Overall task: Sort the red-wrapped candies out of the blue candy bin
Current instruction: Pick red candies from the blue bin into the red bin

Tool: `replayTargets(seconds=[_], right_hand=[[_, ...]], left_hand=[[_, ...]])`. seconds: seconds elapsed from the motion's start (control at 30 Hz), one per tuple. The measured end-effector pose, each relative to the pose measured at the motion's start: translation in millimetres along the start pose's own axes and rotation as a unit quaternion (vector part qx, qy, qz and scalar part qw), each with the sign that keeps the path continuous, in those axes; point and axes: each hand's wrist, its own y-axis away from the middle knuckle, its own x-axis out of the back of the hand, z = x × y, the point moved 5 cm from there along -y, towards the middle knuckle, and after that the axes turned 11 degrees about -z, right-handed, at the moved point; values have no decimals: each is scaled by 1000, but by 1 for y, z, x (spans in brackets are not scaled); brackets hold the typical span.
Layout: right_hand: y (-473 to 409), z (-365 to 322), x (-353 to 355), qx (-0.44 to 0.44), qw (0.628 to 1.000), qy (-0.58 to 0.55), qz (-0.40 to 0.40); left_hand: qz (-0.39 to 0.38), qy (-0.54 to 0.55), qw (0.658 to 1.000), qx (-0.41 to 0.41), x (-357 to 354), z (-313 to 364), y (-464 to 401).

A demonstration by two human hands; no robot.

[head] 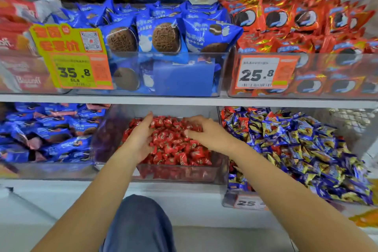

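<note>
A clear bin [184, 176] on the lower shelf holds a heap of red-wrapped candies [176, 149]. My left hand [141, 137] lies on the heap's left side with straight fingers pointing up and away. My right hand [204, 131] rests on top of the heap, fingers spread flat over the candies and reaching left. To the right, the blue candy bin [296, 145] is piled with blue-and-gold wrapped candies, with a few red-wrapped candies [243, 124] mixed in near its left side. Neither hand is seen gripping a candy.
A bin of blue cookie packs [47, 135] sits left of the red bin. The upper shelf [184, 100] carries clear bins of blue packs [163, 37] and red packs [296, 22], with price tags 35.8 [75, 67] and 25.8 [259, 73]. My knee [139, 223] is below.
</note>
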Motion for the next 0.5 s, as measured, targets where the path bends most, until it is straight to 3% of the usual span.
replayTargets(seconds=[0.13, 0.23, 0.3, 0.43, 0.5], right_hand=[[72, -3, 23, 51, 987, 132, 73], [129, 19, 40, 8, 975, 197, 104], [158, 43, 50, -34, 972, 198, 122], [193, 96, 62, -128, 953, 237, 138], [208, 114, 66, -169, 940, 256, 146]], left_hand=[[21, -80, 994, -67, -10, -2, 14], [-5, -231, 963, -137, -42, -4, 26], [-32, -363, 912, -188, -76, -7, 35], [-71, -580, 739, -335, -146, -23, 53], [-113, -612, 706, -339, -174, -37, 54]])
